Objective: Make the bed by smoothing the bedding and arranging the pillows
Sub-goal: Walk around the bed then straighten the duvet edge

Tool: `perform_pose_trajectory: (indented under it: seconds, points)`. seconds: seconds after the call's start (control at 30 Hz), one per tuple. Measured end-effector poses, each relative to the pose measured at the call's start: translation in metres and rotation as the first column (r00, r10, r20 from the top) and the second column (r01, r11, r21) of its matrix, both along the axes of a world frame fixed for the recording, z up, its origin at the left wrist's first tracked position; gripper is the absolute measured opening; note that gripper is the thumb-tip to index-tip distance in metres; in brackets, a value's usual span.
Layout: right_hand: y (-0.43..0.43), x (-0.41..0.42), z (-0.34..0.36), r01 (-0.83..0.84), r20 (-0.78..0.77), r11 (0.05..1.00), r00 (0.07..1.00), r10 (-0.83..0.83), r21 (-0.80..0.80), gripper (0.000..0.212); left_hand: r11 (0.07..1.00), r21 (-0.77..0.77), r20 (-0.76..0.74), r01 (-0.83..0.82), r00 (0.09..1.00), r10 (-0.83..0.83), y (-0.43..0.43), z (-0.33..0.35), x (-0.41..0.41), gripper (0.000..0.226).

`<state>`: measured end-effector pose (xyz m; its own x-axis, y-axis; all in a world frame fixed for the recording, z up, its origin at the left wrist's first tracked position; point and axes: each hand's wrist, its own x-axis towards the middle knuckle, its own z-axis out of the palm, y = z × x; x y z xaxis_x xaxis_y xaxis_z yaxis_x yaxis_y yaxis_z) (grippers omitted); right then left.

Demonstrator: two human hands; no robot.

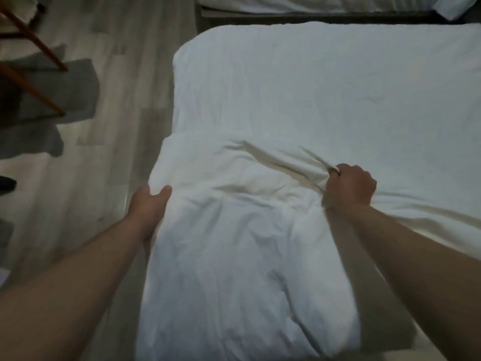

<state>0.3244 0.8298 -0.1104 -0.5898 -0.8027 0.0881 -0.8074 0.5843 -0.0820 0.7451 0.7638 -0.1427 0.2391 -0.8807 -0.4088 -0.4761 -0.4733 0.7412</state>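
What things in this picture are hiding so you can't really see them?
Head view only:
- Left hand: its fingers are tucked under the white bedding it grips.
- Right hand: its fist grips the bedding; the palm is hidden by its own back.
- Second bed: cut off by the top edge.
- Wooden legs: cut off at the left edge; chair or table, cannot tell.
- Dark shape: cut off, too dim to name.

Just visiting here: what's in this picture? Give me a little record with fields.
Place: bed with white sheet, wooden floor alongside
Held item: puffy white bedding, pillow or folded duvet, unclear
Left hand: grips its left edge
Right hand: fist bunching its fabric
Nearby: wooden chair legs; second bed
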Motion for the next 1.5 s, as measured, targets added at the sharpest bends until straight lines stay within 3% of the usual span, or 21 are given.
perform_pose_trajectory:
  seconds: [0.1,0.2,0.4,0.53,0.7,0.77,0.83,0.9,0.93,1.03,1.1,1.17,1.27,1.33,1.43,1.5]
  points:
    - [-0.006,0.004,0.001,0.008,0.000,0.997,1.000,-0.008,-0.071,0.029,0.999,-0.048,0.049,0.014,0.999,-0.011,0.015,0.003,0.006,0.022]
    - [-0.019,0.006,0.014,-0.063,-0.065,0.984,0.996,0.053,-0.165,0.028,0.999,-0.012,0.230,0.050,0.972,-0.046,0.039,-0.009,0.022,0.021]
    - [-0.045,0.001,0.037,-0.047,-0.080,0.950,0.997,0.024,-0.309,0.036,0.952,-0.251,-0.008,-0.177,0.984,0.181,0.018,-0.003,0.007,0.019]
    - [-0.081,0.003,0.050,-0.107,-0.107,0.934,0.992,0.074,-0.340,0.034,0.899,-0.311,-0.001,-0.310,0.946,0.326,-0.008,0.002,-0.004,0.029]
    - [-0.147,-0.007,0.052,-0.167,-0.112,0.910,0.985,0.134,-0.380,0.032,0.877,-0.341,0.052,-0.340,0.924,0.379,-0.050,-0.002,-0.018,0.034]
    - [-0.151,-0.017,0.031,-0.174,-0.059,0.936,0.985,0.163,-0.307,0.032,0.900,-0.298,0.061,-0.318,0.935,0.350,-0.066,-0.014,-0.020,0.031]
    - [-0.133,-0.018,-0.003,-0.310,0.092,0.947,0.944,0.317,-0.082,0.033,0.959,-0.114,0.019,-0.259,0.965,0.263,-0.066,-0.032,-0.017,0.029]
    - [-0.106,-0.016,-0.029,-0.373,0.207,0.928,0.909,0.361,0.021,0.044,0.975,0.058,-0.165,-0.214,0.961,0.221,-0.055,-0.041,-0.014,0.033]
    - [-0.098,-0.018,-0.034,-0.315,0.150,0.949,0.938,0.313,-0.008,0.049,0.971,0.091,-0.225,-0.220,0.945,0.236,-0.051,-0.042,-0.014,0.041]
    - [-0.089,-0.023,-0.039,-0.147,-0.177,0.989,0.974,0.142,-0.017,0.041,0.971,0.103,-0.210,-0.214,0.950,0.232,-0.047,-0.040,-0.014,0.072]
    - [-0.090,-0.024,-0.037,-0.076,-0.108,0.997,0.991,0.077,0.013,0.032,0.967,0.067,-0.218,-0.247,0.942,0.256,-0.050,-0.039,-0.017,0.057]
    - [-0.107,-0.024,-0.028,0.037,0.080,0.996,0.996,-0.030,-0.082,0.034,0.955,0.001,-0.241,-0.297,0.927,0.288,-0.053,-0.035,-0.019,0.034]
    - [-0.143,-0.029,0.008,0.038,0.115,0.967,0.993,-0.010,-0.251,0.035,0.944,-0.079,-0.226,-0.321,0.928,0.297,-0.051,-0.031,-0.019,0.016]
    - [-0.153,-0.036,0.019,-0.024,0.101,0.976,0.994,0.047,-0.218,0.035,0.963,0.000,-0.241,-0.271,0.934,0.263,-0.049,-0.031,-0.021,0.017]
    - [-0.134,-0.027,0.004,-0.108,0.117,0.994,0.988,0.105,0.014,0.041,0.965,0.157,-0.228,-0.208,0.944,0.240,-0.040,-0.033,-0.027,0.039]
    - [-0.114,0.000,-0.007,-0.159,0.056,0.987,0.986,0.157,0.035,0.052,0.967,0.082,-0.021,-0.242,0.970,0.244,-0.035,-0.027,-0.028,0.053]
